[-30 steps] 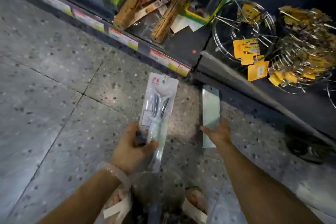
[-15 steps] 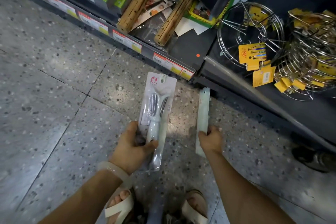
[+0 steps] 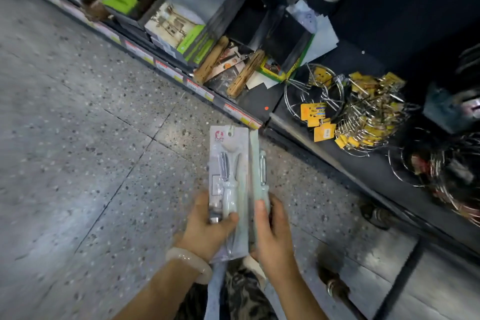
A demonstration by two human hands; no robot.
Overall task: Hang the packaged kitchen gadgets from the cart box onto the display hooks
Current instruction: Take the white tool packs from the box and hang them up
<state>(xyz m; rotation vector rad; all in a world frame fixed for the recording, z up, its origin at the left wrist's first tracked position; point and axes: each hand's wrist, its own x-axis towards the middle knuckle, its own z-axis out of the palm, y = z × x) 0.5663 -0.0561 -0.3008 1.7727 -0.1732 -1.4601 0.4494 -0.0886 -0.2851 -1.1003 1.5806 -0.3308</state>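
- Left hand [image 3: 207, 226]: we find its thumb curled over the front of a flat blister pack of pale-handled gadgets [image 3: 228, 184], the other fingers wrapped behind; it grips the pack's lower end, at centre frame.
- Right hand [image 3: 272, 236]: thumb laid along the front and fingers curled round the far edge of a second, narrower pack [image 3: 257, 169], which it holds edge-on to us, upright, just beside the first pack.
- Both packs: we see their hang-tab ends pointing toward the top of the frame, over the speckled floor [image 3: 78, 138].
- Pale bangle [image 3: 189, 264]: on the left wrist, lower centre.
- Bottom shelf [image 3: 259, 101]: running diagonally from upper left to right, with price labels along its edge; it carries green boxes [image 3: 192, 44] and two wooden blocks [image 3: 244, 75].
- Wire racks with yellow tags [image 3: 363, 112]: right of centre, on the neighbouring dark shelf.
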